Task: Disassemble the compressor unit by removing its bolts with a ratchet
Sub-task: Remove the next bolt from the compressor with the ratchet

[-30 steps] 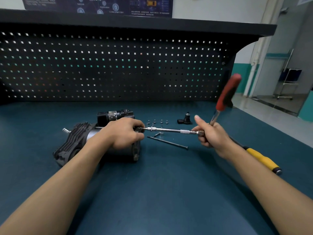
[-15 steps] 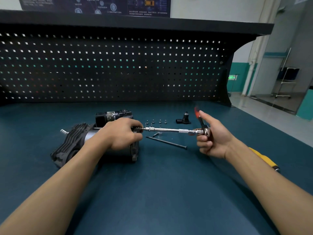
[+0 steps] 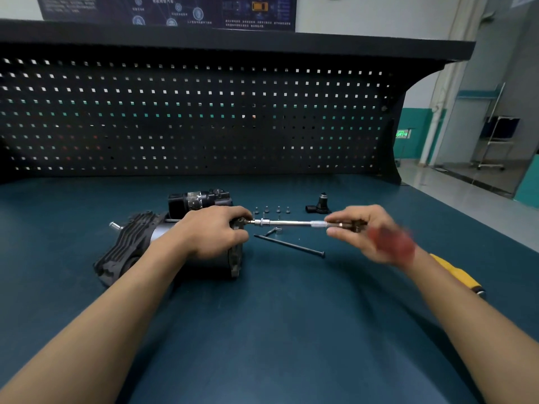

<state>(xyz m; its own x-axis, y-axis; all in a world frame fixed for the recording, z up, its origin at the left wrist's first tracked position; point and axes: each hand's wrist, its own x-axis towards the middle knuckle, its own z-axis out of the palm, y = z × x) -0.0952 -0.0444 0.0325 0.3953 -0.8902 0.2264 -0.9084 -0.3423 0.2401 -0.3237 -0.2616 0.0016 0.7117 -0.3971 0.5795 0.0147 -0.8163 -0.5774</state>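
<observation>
Compressor unit (image 3: pixel 131 249) lying on bench (image 3: pixel 262 330), left of centre; left hand (image 3: pixel 214 233) curled over its end plate, forearm outstretched; right hand (image 3: pixel 370 231) pinching ratchet (image 3: pixel 291 223) head, red handle blurred, shaft level.

Nothing could truly be read. The dark poster (image 3: pixel 169 10) above the workbench's shelf (image 3: pixel 262 39) carried white print too small to make out. A green lit sign (image 3: pixel 402 134) beyond the tabletop's (image 3: pixel 291 330) right edge was blurred, as was the silver label (image 3: pixel 194 198) behind the compressor unit (image 3: pixel 131 246).
</observation>
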